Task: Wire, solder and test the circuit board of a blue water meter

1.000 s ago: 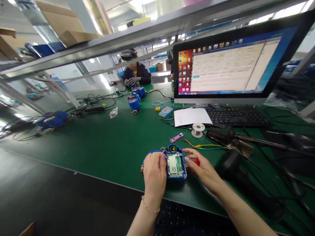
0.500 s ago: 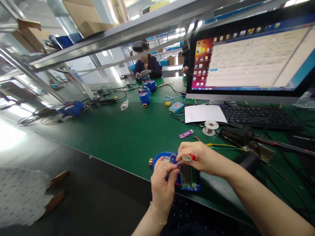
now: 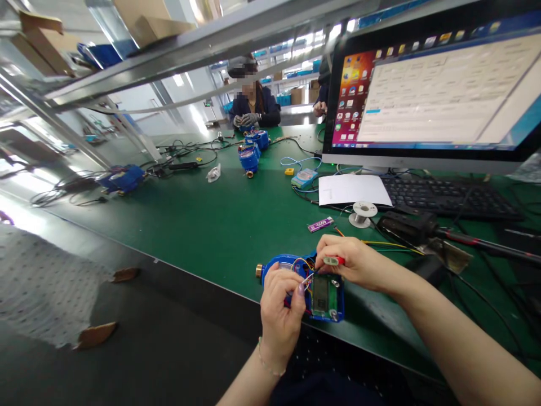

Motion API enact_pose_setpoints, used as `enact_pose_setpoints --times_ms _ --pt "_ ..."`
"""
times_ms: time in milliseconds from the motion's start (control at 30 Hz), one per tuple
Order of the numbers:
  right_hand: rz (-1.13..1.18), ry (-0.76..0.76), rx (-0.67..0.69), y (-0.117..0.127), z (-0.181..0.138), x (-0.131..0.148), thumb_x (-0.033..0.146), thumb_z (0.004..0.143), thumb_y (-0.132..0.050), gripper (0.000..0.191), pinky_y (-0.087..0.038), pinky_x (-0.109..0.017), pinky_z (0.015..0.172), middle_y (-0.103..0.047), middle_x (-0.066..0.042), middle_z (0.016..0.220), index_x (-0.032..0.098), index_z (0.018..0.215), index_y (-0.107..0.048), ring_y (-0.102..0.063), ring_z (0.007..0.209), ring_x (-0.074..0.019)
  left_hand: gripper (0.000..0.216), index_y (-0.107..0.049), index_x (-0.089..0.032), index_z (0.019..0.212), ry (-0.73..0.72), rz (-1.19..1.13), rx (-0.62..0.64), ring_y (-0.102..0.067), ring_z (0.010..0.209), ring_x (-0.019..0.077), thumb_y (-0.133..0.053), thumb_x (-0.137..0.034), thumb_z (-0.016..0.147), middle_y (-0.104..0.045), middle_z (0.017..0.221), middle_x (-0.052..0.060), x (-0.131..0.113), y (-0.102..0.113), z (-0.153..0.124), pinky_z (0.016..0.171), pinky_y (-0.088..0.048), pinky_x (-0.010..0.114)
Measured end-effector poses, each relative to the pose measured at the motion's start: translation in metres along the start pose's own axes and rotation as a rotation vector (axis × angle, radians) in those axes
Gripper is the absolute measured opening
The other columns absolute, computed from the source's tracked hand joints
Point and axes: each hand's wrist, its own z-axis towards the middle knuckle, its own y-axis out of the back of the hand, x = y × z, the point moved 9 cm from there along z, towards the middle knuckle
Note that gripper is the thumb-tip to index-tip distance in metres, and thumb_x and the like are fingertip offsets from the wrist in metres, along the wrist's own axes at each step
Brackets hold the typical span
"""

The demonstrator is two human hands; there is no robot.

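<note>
A blue water meter with a brass fitting lies at the table's near edge. Its green circuit board with a display is exposed, and thin coloured wires rise from it. Above the meter my left hand is closed, pinching a thin white wire between thumb and fingertips. My right hand is closed round a small tool with a red and pale handle end. Its fingertips are close to the wire's far end; the tool's working end is hidden.
A purple-labelled strip, a solder spool and white paper lie beyond my hands. Monitor and keyboard stand right, near cables. More blue meters lie farther back. A gloved co-worker sits opposite; another person is at left.
My right hand has moved slightly right and up, away from my left hand, showing more of the white wire and circuit board. The person at left has shifted.
</note>
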Motion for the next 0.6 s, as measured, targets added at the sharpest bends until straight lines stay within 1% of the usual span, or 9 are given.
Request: enact_pose_setpoints --times_ms 200,333,467,533,600 --pt "-0.083 -0.016 -0.002 0.001 -0.001 0.000 0.015 0.087 -0.049 0.021 -0.042 -0.022 0.061 -0.054 -0.003 0.079 0.016 0.076 -0.067 -0.052 0.067 -0.0105 0.013 -0.056 -0.021 0.079 0.031 0.006 0.014 -0.060 0.077 0.0136 -0.046 -0.018 0.088 -0.064 0.076 -0.001 0.002 -0.001 -0.001 0.099 -0.036 0.043" --pt "0.003 -0.002 -0.008 0.000 0.000 0.010 0.014 0.087 -0.051 0.018 -0.043 -0.021 0.064 -0.054 -0.003 0.081 0.016 0.079 -0.067 -0.054 0.071 -0.0102 0.011 -0.055 -0.021 0.079 0.045 -0.006 0.018 -0.059 0.077 0.0133 -0.048 -0.017 0.087 -0.062 0.076 -0.002 0.003 -0.002 0.000 0.098 -0.037 0.041" --pt "0.066 -0.002 -0.013 -0.002 0.007 0.021 0.011 0.083 -0.056 0.013 -0.044 -0.021 0.066 -0.058 -0.002 0.079 0.015 0.076 -0.066 -0.055 0.072 -0.0107 0.012 -0.055 -0.021 0.081 0.049 -0.010 0.029 -0.058 0.080 0.0137 -0.046 -0.016 0.088 -0.060 0.077 -0.002 0.005 -0.003 0.001 0.099 -0.036 0.040" --pt "0.088 -0.035 -0.009 -0.004 0.010 0.020 0.007 0.079 -0.057 0.012 -0.044 -0.022 0.067 -0.060 -0.001 0.076 0.015 0.074 -0.064 -0.056 0.071 -0.0109 0.013 -0.055 -0.021 0.082 0.054 0.000 0.044 -0.057 0.080 0.0144 -0.044 -0.017 0.089 -0.061 0.078 -0.001 0.006 -0.003 0.001 0.099 -0.036 0.041" --pt "0.120 -0.074 0.013 -0.006 0.010 0.015 0.006 0.076 -0.060 0.010 -0.044 -0.022 0.068 -0.062 0.001 0.075 0.015 0.077 -0.064 -0.057 0.071 -0.0109 0.013 -0.055 -0.021 0.085 0.054 0.003 0.059 -0.057 0.081 0.0149 -0.043 -0.017 0.089 -0.061 0.080 0.000 0.007 -0.003 0.001 0.099 -0.036 0.041"
